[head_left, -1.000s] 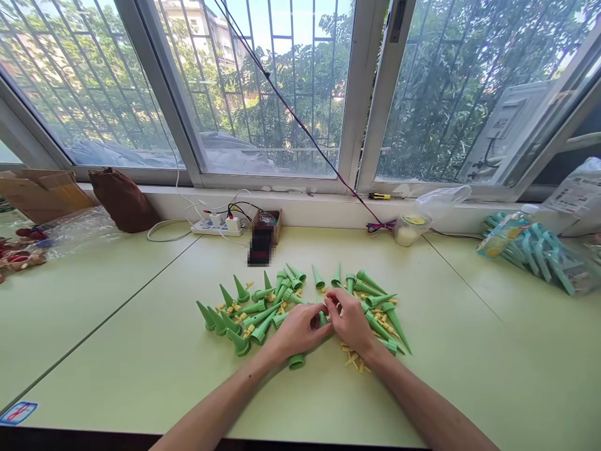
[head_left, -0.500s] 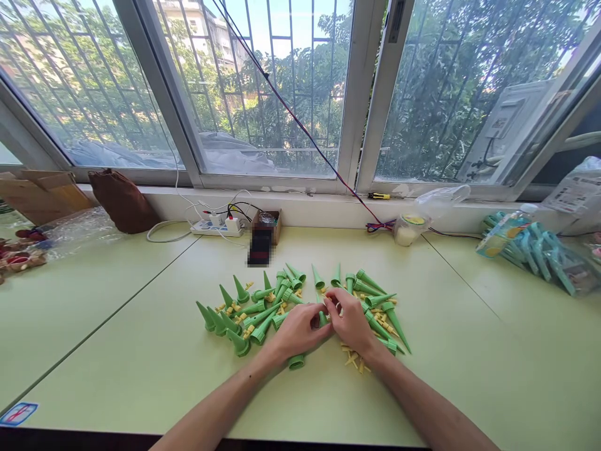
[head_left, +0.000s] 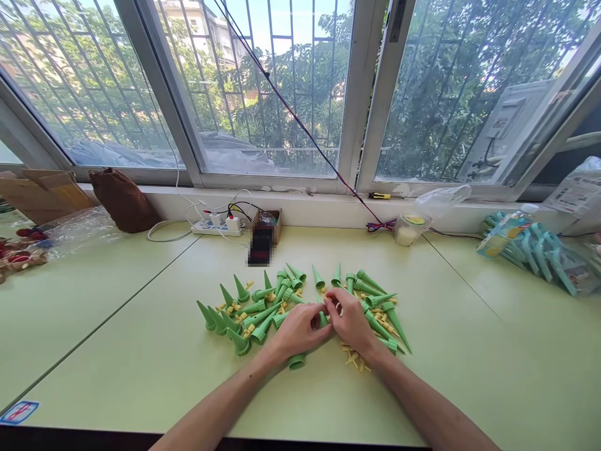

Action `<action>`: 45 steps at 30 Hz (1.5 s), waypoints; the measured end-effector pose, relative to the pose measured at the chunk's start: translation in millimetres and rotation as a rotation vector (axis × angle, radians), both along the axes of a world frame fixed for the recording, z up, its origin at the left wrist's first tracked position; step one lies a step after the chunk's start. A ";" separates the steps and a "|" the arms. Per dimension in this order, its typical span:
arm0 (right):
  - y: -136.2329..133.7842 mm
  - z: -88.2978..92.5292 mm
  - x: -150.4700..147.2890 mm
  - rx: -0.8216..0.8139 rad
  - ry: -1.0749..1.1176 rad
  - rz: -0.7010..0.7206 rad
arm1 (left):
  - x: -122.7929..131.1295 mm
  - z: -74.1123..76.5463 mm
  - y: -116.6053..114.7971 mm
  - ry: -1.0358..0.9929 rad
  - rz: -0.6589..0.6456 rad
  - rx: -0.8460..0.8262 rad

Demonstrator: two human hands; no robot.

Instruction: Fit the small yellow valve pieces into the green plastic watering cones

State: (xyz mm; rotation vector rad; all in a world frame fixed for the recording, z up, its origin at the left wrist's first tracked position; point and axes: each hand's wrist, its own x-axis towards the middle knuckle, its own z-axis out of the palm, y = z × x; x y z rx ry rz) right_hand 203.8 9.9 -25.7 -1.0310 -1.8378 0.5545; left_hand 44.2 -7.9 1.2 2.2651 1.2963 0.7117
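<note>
My left hand (head_left: 304,327) is closed, its fingers curled round a green plastic watering spike (head_left: 322,318) that is mostly hidden. Against it, my right hand (head_left: 348,318) is closed too, thumb and forefinger pinching what looks like a small yellow plastic valve. The fingertips of both hands meet and cover much of the join. More green spikes (head_left: 263,326) stand and lie to the left of my hands, with yellow valves (head_left: 240,318) among them. Another group of green spikes (head_left: 375,321) lies to the right. Loose yellow valves (head_left: 355,359) are by my right wrist.
At the back of the table (head_left: 141,351) are a power strip (head_left: 216,227), a small box (head_left: 276,224) with a dark blurred object before it, and a bagged cup (head_left: 408,232). A brown pouch (head_left: 123,202) is back left; bagged light-blue items (head_left: 539,254) lie right.
</note>
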 end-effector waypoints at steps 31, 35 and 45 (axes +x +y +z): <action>0.3 0.1 0.2 -0.012 -0.016 0.001 | 1.6 4.6 -1.7 -0.003 -0.007 -0.021; 0.2 0.7 0.2 -0.010 -0.012 0.003 | 1.7 3.9 -1.8 0.000 0.003 -0.018; 0.5 0.7 0.0 -0.004 -0.026 0.008 | 2.2 2.4 -1.2 0.019 0.008 -0.003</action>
